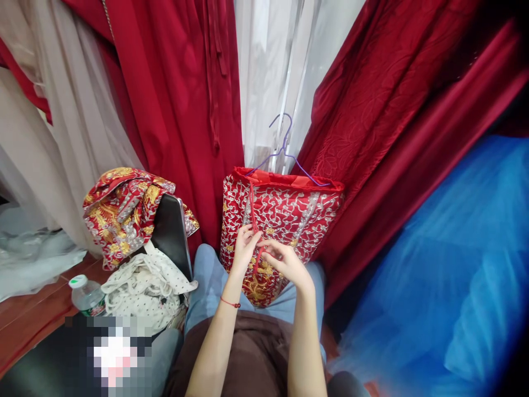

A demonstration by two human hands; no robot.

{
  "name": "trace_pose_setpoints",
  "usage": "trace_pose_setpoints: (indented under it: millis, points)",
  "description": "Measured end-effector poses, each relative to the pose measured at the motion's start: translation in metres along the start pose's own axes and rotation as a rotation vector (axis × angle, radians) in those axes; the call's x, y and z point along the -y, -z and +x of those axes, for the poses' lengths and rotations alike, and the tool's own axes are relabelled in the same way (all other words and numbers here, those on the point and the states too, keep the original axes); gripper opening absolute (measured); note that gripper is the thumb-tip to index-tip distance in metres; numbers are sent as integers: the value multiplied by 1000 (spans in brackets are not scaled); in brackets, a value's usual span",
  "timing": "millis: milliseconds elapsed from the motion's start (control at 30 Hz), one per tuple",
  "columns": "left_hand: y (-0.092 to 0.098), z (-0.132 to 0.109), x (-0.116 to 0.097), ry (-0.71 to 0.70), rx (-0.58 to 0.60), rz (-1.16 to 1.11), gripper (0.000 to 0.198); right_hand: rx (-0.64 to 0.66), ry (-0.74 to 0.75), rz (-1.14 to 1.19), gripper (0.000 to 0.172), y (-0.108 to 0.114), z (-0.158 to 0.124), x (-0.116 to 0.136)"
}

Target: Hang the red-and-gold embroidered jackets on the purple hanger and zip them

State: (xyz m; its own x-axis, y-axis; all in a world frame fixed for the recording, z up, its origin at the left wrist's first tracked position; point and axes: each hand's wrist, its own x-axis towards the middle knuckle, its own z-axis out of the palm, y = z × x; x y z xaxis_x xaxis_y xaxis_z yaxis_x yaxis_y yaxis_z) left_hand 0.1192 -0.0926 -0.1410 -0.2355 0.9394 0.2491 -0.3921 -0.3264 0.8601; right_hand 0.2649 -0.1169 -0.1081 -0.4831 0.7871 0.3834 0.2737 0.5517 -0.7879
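A red garment (289, 215) with silver and gold embroidery stands upright against my lap, between my knees. From its top edge hangs a thin red cord (252, 201). My left hand (246, 246) pinches this cord between thumb and fingers, in front of the embroidery. Close beside it, my right hand (285, 261) has its fingers curled round the cord's lower part, with fingertips almost meeting those of the left. A purple wire hanger (283, 149) sticks up out of the garment's open top, hook upward.
At my left, another red and gold embroidered cloth (119, 215) hangs over a black chair back (171, 231). Below lie a white dotted cloth (144, 286) and a plastic bottle (86, 295). Red drapes (182, 82) hang ahead; blue tulle (446, 264) spreads at right.
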Motion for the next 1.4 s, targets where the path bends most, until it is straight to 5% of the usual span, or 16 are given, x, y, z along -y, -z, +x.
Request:
trace_pose_setpoints:
  millis: [133,333,467,800,900,1000,1067,1267,1400]
  points:
    - [5,3,1,25,-19,32,49,-61,-25,49,36,4,-4,-1]
    - [-3,-6,-8,3,105,54,55,43,12,6,11,-2,-3,9]
    - [-6,-9,-8,-62,223,111,42,86,22,-29,10,-4,-2,8]
    - [19,8,5,-106,80,256,35,-191,-59,144,19,18,-13,3]
    - [19,5,-1,-113,125,256,38,-67,-20,262,22,13,-14,15]
    - [16,-1,-13,9,182,124,49,180,29,288,24,7,-12,24]
    - [16,-4,-20,69,202,62,48,234,26,260,28,2,-8,21]
    - [17,-7,-19,60,310,91,38,-108,-70,192,32,-14,11,-19]
    - [15,-5,-13,-7,289,131,35,-172,-110,63,41,-20,16,-29]
